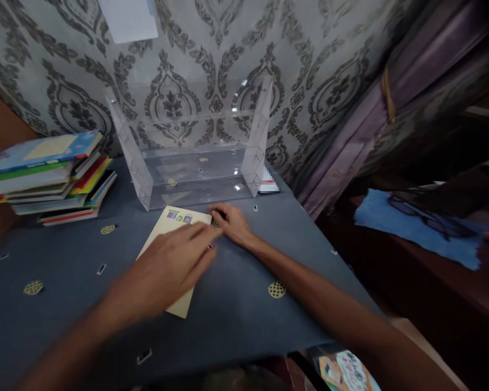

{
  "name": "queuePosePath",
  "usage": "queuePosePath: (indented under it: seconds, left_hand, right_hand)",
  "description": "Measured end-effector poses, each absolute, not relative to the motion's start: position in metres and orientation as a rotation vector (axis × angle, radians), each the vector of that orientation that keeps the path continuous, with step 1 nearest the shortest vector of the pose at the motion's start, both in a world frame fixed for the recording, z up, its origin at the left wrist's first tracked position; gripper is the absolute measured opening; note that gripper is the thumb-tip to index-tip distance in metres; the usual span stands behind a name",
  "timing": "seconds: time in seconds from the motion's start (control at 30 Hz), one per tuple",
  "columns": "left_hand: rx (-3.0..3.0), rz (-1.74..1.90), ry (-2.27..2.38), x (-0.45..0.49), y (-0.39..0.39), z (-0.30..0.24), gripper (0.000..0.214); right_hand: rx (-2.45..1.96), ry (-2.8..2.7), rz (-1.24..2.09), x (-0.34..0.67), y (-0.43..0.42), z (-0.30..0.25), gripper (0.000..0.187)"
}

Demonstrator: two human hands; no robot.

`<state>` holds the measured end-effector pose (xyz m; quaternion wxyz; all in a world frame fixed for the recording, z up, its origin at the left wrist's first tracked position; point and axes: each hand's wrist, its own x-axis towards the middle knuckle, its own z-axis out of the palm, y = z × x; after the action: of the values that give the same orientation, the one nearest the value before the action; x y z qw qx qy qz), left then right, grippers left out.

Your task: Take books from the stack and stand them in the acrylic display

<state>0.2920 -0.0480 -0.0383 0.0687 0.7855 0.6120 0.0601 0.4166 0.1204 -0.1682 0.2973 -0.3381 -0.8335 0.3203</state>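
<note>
a person's two bare hands are working at a dark grey-blue desk (pixel 236 320), seen from above. a pale yellow booklet (pixel 179 218) is lying on the desk in front of the person, slightly tilted, w/ a barcode, qr code & small green logo showing near its top edge. the l. hand (pixel 175 260), blurred, is covering the booklet's middle, palm down, fingers stretching twd the r. & thumb standing apart. the r. hand (pixel 232 221) is resting by the booklet's top r. corner, fingers half curled; can't tell if it's pinching the corner or just sitting beside it.

behind the booklet, a clear plastic rack (pixel 256 152) w/ tiers is standing against patterned wallpaper (pixel 212 65). to its l., a stack of books (pixel 61 179) is leaning unevenly, a blue cover on top. far r., past a purple curtain (pixel 346 136), a blue cloth (pixel 375 214) is lying w/ what's prob. a pair of glasses (pixel 432 214) on it.
</note>
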Motion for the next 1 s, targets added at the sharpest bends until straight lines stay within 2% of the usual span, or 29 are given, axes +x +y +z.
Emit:
queuePosePath:
  seconds: [0.13, 0.33, 0.57, 1.0]
  left_hand:
    - [2.229, -0.129, 2.177, 0.295, -0.014, -0.071, 0.036]
    - [2.172, -0.201, 2.361, 0.308, 0.005, -0.098, 0.044]
    - [2.12, -0.234, 2.367, 0.318, 0.007, -0.097, 0.034]
    - [2.327, -0.335, 2.269, 0.311, -0.017, -0.111, 0.043]
  right_hand:
    - [-0.882, -2.185, 0.863, 0.419, 0.117, -0.167, 0.027]
    - [-0.916, -2.118, 1.0, 0.42, 0.116, -0.161, 0.028]
    - [-0.897, -2.098, 1.067, 0.421, 0.113, -0.154, 0.025]
    - [-0.819, -2.068, 1.219, 0.425, 0.098, -0.158, 0.023]
